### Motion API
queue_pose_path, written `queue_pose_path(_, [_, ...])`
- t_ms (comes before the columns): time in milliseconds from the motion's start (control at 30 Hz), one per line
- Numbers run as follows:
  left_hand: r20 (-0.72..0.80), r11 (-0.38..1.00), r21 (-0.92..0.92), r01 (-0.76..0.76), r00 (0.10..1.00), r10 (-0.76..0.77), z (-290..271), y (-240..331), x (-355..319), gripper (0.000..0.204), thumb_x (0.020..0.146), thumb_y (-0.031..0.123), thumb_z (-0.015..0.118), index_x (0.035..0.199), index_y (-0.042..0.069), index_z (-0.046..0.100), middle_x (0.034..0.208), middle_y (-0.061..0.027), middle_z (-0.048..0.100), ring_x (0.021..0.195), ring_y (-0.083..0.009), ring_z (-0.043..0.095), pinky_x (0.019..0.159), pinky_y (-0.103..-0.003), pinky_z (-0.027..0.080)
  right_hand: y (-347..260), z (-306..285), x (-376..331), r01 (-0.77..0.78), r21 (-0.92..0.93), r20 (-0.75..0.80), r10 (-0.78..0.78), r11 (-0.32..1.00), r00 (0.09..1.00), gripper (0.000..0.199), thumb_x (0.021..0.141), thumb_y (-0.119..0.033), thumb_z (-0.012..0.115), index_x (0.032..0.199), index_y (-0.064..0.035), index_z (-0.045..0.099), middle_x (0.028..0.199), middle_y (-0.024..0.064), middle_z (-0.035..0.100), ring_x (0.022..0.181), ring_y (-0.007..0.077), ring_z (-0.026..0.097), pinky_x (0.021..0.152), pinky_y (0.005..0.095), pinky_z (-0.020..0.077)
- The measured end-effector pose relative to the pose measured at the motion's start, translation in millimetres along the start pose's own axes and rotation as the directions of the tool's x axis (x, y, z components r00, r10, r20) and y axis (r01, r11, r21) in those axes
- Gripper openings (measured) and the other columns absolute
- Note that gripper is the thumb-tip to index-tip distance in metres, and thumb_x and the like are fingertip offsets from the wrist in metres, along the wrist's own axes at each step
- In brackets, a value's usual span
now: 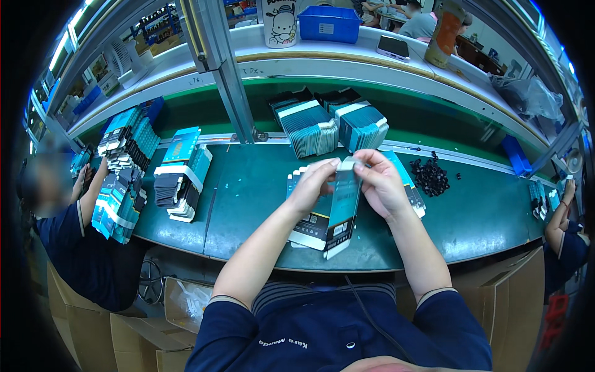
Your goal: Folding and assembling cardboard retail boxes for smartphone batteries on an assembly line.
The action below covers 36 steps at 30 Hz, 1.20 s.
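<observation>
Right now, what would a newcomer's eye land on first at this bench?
Dead centre, the left hand and right hand pinch the top of a long flat package above the green belt. Banded stacks of teal packages lean against the back rail, more are piled at far left, and a heap of small black parts lies right of the hands.

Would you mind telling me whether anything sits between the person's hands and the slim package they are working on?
Nothing visible does. The left hand and right hand both already pinch the top end of the slim package, held above the green table.
</observation>
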<state>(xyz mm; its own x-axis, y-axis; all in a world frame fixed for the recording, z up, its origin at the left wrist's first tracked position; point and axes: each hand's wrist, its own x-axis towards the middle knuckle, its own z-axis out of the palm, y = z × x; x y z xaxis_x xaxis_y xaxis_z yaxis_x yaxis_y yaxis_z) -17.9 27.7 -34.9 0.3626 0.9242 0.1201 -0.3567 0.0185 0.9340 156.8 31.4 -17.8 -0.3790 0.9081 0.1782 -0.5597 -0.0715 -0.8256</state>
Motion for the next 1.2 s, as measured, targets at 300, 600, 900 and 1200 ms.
queue_pose_path(300, [0.432, 0.994, 0.033, 0.102, 0.895, -0.106, 3, 11, -10, 0.081, 0.074, 0.040, 0.072, 0.135, 0.001, 0.035, 0.116, -0.0151, 0.056, 0.107, -0.0218, 0.055, 0.096, -0.034, 0.041, -7, 12, -1, 0.163, -0.072, -0.031, -0.165, 0.984, 0.986, 0.024, 0.088, -0.006, 0.062, 0.110, -0.0047, 0.054, 0.097, 0.0026, 0.058, 0.090, 0.0110, 0.054, 0.078, 0.0269, 0.0465])
queue_pose_path(600, [-0.029, 0.944, -0.264, -0.198, 0.980, 0.198, -4, 27, -8, 0.089, 0.071, 0.057, 0.061, 0.132, -0.003, 0.039, 0.125, -0.0198, 0.052, 0.117, -0.0312, 0.054, 0.096, -0.044, 0.048, -3, 9, -3, -0.150, -0.574, -0.040, 0.155, 0.805, 0.987, 0.033, 0.094, -0.031, 0.056, 0.088, -0.0006, 0.066, 0.075, -0.0008, 0.061, 0.069, 0.0048, 0.052, 0.064, 0.0217, 0.0423])
queue_pose_path(900, [-0.150, 0.921, -0.359, -0.151, 0.983, 0.102, 4, 27, -7, 0.049, 0.099, 0.041, 0.041, 0.117, -0.003, 0.052, 0.108, -0.0139, 0.063, 0.095, -0.0190, 0.064, 0.082, -0.031, 0.052, 10, -4, -3, -0.131, -0.544, 0.008, 0.162, 0.829, 0.987, 0.036, 0.093, -0.029, 0.060, 0.069, -0.0017, 0.063, 0.067, -0.0017, 0.060, 0.066, 0.0023, 0.052, 0.062, 0.0183, 0.0434])
queue_pose_path(1200, [-0.260, 0.955, 0.000, -0.297, 0.922, 0.286, 30, 8, -9, 0.035, 0.099, 0.021, 0.048, 0.126, 0.000, 0.047, 0.099, -0.0120, 0.065, 0.087, -0.0092, 0.060, 0.074, -0.023, 0.048, 10, 28, -2, 0.334, -0.346, -0.180, -0.412, 0.877, 0.893, 0.039, 0.091, -0.004, 0.056, 0.125, -0.0017, 0.036, 0.107, 0.0123, 0.055, 0.093, 0.0127, 0.060, 0.080, 0.0240, 0.0506])
